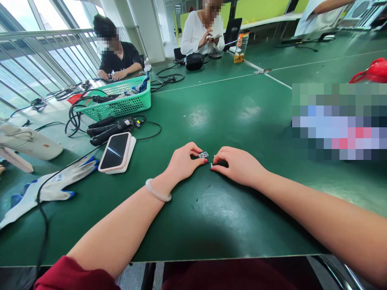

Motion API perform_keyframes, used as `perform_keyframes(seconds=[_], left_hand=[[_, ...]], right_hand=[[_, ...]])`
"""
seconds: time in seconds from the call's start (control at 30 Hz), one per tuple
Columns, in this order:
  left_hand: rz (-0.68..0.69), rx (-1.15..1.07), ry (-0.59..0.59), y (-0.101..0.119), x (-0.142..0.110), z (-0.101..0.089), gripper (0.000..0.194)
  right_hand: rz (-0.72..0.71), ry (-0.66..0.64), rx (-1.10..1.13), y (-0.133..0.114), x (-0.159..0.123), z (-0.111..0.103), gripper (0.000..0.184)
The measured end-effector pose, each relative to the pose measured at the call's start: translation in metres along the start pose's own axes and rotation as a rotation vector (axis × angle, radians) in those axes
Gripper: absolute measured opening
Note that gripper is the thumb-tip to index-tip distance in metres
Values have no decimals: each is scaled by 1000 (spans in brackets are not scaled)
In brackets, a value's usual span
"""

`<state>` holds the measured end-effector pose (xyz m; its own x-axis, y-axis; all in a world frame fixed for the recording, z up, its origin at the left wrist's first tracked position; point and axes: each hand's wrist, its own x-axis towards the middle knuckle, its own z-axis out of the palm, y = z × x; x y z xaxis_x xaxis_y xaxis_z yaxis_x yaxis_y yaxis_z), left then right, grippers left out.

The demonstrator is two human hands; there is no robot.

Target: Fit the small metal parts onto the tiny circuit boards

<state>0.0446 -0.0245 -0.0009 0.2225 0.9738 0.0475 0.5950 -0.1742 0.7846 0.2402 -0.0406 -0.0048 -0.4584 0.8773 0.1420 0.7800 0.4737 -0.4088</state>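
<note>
My left hand (184,162) rests on the green table (223,117), its fingers pinched on a small blue-grey circuit part (203,154). A pale bangle sits on that wrist. My right hand (238,165) lies just to the right, fingers curled and pinched on a tiny metal piece (212,164) that is too small to name. The two hands nearly touch at the fingertips.
A phone on a white pad (116,152) lies to the left, with black tools (109,129), cables, a green basket (119,101) and white work gloves (51,187). Two people sit at the far side. A red object (373,71) is at the right.
</note>
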Motion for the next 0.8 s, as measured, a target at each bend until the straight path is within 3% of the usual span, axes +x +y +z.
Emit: perform_keyframes(seconds=[0.3,0.57,0.8], left_hand=[[51,-39,-124,6,-4,2,20],[50,-9,-30,2,-2,1,19],[51,15,-20,0,-2,2,18]], right_hand=[[-57,-19,-198,-2,1,1,24],[-76,-32,-210,-1,0,0,19],[-88,-17,-252,1,1,3,20]])
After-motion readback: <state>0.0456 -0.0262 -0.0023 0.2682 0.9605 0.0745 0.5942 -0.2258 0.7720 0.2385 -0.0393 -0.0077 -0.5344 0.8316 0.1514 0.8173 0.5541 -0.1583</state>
